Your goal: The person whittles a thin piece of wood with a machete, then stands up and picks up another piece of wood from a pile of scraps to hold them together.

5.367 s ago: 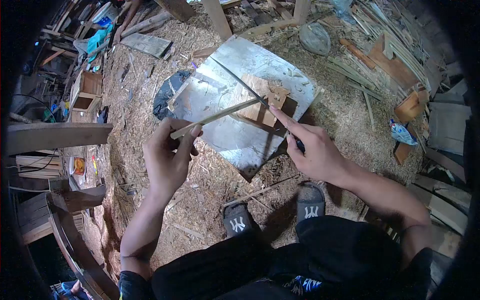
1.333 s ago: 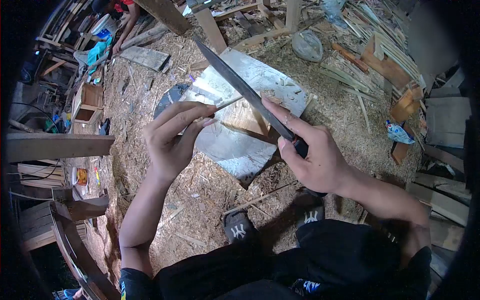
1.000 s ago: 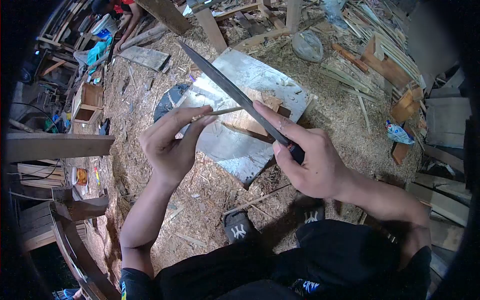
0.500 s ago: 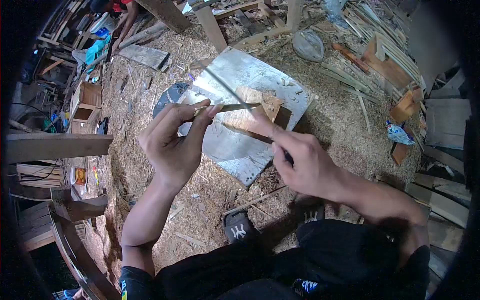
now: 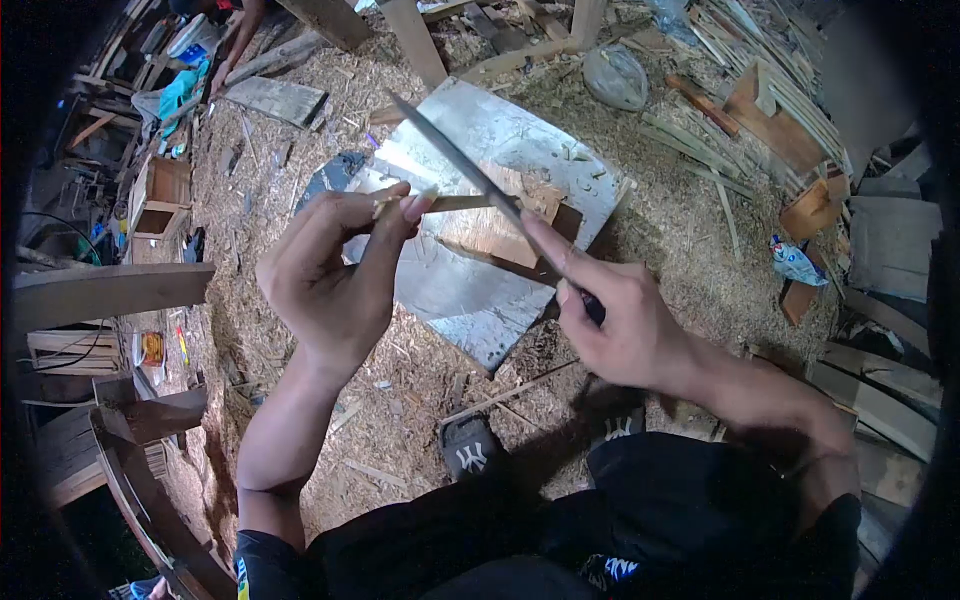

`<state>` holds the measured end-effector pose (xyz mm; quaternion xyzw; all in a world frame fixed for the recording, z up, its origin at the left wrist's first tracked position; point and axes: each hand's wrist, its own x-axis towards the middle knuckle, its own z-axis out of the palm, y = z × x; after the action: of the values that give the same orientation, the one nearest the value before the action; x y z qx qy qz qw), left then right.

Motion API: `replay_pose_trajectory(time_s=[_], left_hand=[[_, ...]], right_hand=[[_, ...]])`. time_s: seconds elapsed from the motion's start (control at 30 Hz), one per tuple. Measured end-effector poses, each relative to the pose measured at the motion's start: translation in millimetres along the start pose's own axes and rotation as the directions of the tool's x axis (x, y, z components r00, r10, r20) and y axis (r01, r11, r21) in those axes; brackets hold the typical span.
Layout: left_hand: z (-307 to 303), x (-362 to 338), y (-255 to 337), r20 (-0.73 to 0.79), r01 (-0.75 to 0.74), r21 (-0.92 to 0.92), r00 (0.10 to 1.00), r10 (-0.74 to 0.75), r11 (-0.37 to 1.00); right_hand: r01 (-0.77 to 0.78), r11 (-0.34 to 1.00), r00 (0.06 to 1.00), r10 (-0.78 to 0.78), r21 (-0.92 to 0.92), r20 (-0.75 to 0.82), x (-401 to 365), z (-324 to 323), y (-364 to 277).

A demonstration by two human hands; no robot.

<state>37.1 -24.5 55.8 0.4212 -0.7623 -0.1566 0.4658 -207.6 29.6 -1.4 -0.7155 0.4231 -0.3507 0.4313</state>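
Observation:
My left hand (image 5: 335, 270) pinches a thin strip of wood (image 5: 462, 203) between thumb and fingertips, its frayed near end at the fingers. The strip points right, over a wooden block (image 5: 490, 243) on a pale, worn board (image 5: 455, 312). My right hand (image 5: 620, 325) is closed around the dark handle of a long, tapered grey metal blade (image 5: 450, 152), index finger stretched along it. The blade slants up to the left and crosses over the strip's far end in this view. Its narrow tip reaches past the board's upper left edge.
Wood shavings cover the ground. A plastic bag (image 5: 615, 78) and a long stack of wooden strips (image 5: 790, 85) lie at the upper right. A wooden frame (image 5: 150, 435) stands at the left. Another person's arm (image 5: 240, 45) shows at the upper left.
The blade, blurred before, now shows sharply and lies further up and left across the strip. My left hand has shifted slightly left, still pinching the strip.

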Motion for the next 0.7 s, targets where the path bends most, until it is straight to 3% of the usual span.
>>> replay_pose_trajectory(time_s=[0.07,0.13,0.2,0.23,0.33,0.4,0.47,0.53,0.6,0.67,0.7], left_hand=[[0,-1,-2,-0.002,0.007,-0.022,1.0,-0.007,1.0],[-3,-4,-4,-0.001,-0.015,-0.011,1.0,0.015,1.0],[-5,-5,-6,-0.021,0.005,-0.016,1.0,-0.006,1.0],[-5,-6,-7,-0.043,0.028,-0.026,0.999,-0.029,0.999],[-8,-7,-8,0.017,-0.036,0.041,0.999,0.035,0.999],[-6,-9,-8,0.016,-0.026,0.012,1.0,0.026,1.0],[-4,-9,-7,0.011,-0.033,-0.014,0.999,0.034,0.999],[-8,-12,-5,0.007,0.026,-0.035,1.0,-0.026,0.999],[-13,-13,-9,0.011,-0.014,-0.021,1.0,0.014,1.0],[-17,-13,-8,0.015,-0.047,-0.011,0.999,0.047,0.999],[-19,-9,-3,0.072,-0.099,0.034,0.993,0.096,0.995]], right_hand=[[0.246,0.969,0.967,-0.247,-0.035,-0.067,-2,7,-4],[0.232,0.972,0.97,-0.233,-0.019,-0.062,-3,8,0],[0.008,1.0,1.0,-0.008,0.013,-0.029,-3,6,19],[-0.229,0.967,0.969,0.238,-0.114,0.071,-4,-7,21],[-0.225,0.968,0.971,0.232,-0.114,0.052,-6,-11,16],[0.005,1.0,1.0,-0.005,-0.006,-0.017,-8,3,10],[0.144,0.988,0.989,-0.143,-0.059,0.023,-8,2,-3],[0.139,0.99,0.99,-0.14,-0.019,-0.019,-9,10,15],[0.145,0.989,0.988,-0.144,0.015,-0.06,-8,5,23],[-0.154,0.975,0.984,0.166,-0.161,0.065,-9,-8,25],[-0.152,0.979,0.984,0.163,-0.134,0.078,-6,-10,19]])
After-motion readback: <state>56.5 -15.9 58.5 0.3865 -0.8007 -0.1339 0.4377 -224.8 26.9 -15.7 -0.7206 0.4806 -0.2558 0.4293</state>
